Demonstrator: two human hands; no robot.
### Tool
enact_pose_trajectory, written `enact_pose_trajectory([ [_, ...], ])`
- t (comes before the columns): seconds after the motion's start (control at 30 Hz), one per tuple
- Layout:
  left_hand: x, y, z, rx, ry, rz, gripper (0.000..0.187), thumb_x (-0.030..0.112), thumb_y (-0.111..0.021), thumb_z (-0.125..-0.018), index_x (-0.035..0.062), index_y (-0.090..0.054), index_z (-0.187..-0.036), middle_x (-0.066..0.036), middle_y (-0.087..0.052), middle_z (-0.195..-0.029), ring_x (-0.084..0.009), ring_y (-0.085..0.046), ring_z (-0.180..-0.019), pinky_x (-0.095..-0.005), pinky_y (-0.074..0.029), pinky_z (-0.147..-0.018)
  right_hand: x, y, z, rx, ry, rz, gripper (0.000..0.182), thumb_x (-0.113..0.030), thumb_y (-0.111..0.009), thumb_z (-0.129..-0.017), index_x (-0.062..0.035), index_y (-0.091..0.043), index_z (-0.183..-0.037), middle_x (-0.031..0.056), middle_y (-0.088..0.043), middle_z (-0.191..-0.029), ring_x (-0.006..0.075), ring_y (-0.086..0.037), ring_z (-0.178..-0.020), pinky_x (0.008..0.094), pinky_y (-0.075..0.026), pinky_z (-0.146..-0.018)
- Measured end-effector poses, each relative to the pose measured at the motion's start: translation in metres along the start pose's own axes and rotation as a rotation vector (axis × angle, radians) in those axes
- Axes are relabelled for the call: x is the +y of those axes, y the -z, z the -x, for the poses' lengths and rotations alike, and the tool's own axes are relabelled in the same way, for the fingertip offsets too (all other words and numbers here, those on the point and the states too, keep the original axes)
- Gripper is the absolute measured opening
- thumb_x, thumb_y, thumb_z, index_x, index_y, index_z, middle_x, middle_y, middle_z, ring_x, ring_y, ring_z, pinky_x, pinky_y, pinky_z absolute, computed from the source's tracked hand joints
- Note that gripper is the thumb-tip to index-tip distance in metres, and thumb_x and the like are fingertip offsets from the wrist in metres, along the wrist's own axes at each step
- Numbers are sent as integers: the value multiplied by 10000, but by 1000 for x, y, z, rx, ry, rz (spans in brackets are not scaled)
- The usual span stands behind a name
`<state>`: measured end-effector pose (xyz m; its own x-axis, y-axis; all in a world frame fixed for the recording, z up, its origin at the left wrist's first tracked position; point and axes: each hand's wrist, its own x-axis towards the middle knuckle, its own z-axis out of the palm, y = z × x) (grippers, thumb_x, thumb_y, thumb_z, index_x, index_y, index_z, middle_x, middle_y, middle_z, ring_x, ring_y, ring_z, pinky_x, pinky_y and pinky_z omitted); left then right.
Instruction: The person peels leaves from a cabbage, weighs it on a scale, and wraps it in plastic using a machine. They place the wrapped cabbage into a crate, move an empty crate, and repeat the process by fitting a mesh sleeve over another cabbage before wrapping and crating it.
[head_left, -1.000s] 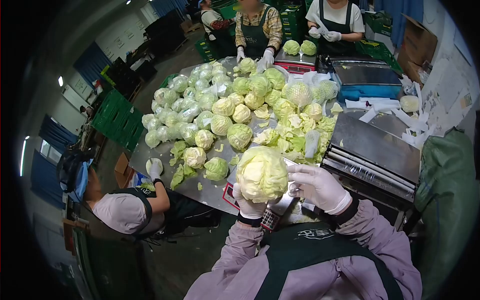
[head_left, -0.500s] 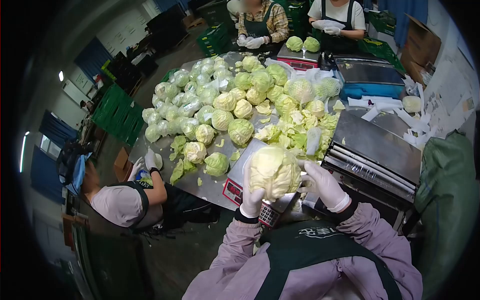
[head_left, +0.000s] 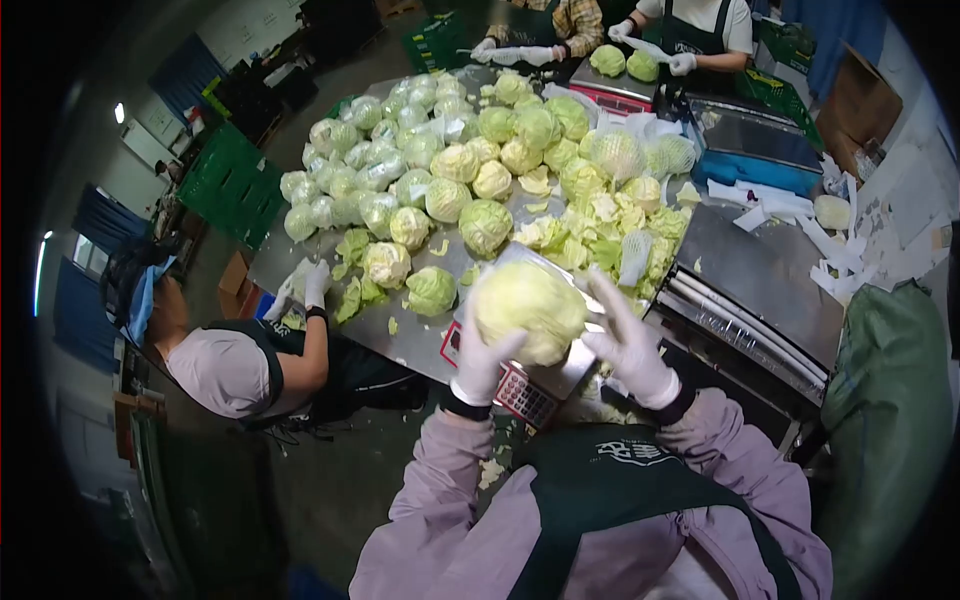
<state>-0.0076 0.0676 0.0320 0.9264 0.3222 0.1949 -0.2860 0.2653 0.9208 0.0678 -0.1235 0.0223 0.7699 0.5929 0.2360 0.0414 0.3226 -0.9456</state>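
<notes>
Head camera looking down, and both gloved hands are on one cabbage (head_left: 528, 310). The left hand (head_left: 482, 358) cups it from below and on its left flank, fingers spread up against the leaves. The right hand (head_left: 628, 340) presses in from the right side, fingers fanned wide across the head. So the cabbage sits squarely between the two palms, raised just above the scale (head_left: 520, 385) at the near edge of the steel table (head_left: 420, 345); whether it touches the scale's platter cannot be told from here. Neither hand is closed into a fist: both are open and curved, clamping the round head between them.

Beyond it, the table is heaped with more heads, a big cabbage pile (head_left: 470, 170) running toward the far end, with loose trimmed leaves (head_left: 590, 235) lying just past the held one. To the right, a wrapping machine (head_left: 760, 290) stands beside the table.

A co-worker (head_left: 235, 365) on the left leans in, one gloved hand on the table edge near scattered leaves. Across the far end, two more people (head_left: 640, 30) work with gloved hands beside a second scale (head_left: 625, 85) carrying two cabbages.
</notes>
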Motion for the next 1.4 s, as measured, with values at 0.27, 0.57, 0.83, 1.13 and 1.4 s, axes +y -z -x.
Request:
enact_pose_trajectory([
  [0.27,-36,106,-40,448,-100,-60,693,95,-734,-794,11,-343,-1359,-147,-515,-1244,-231,-546,-1118,-360,-460,-959,81,3,-7,48,-374,437,1048,-291,-818,-708,-4,-166,-1477,244,-335,-1439,315,-449,-1247,383,-417,-1001],
  [0.57,-137,120,-49,393,-81,-793,984,151,-853,-642,-18,-256,-1406,-194,-461,-1281,-262,-506,-1166,-359,-427,-993,137,-12,-23,-15,-271,707,1122,-329,-870,-570,57,-243,-1417,281,-389,-1360,394,-410,-1268,397,-341,-1074],
  [0.83,-140,106,-33,381,45,-442,787,259,-740,-808,-4,-311,-1413,-199,-431,-1365,-283,-435,-1259,-357,-343,-1060,107,5,15,59,-309,694,978,-295,-855,-607,20,-333,-1372,214,-498,-1272,325,-506,-1188,375,-399,-1013],
  [1.13,-103,178,-13,572,191,-235,576,481,-463,-964,148,-369,-1424,-68,-416,-1392,-237,-417,-1257,-377,-371,-981,94,21,22,288,-265,156,815,-153,-801,-734,28,-337,-1379,136,-510,-1270,213,-525,-1144,327,-424,-988],
  [1.4,-44,215,41,876,111,-246,536,446,-444,-979,130,-382,-1407,-132,-445,-1378,-268,-435,-1261,-419,-366,-1012,66,57,-34,334,-338,19,618,-142,-719,-809,17,-414,-1322,122,-551,-1202,208,-577,-1039,316,-453,-942],
])
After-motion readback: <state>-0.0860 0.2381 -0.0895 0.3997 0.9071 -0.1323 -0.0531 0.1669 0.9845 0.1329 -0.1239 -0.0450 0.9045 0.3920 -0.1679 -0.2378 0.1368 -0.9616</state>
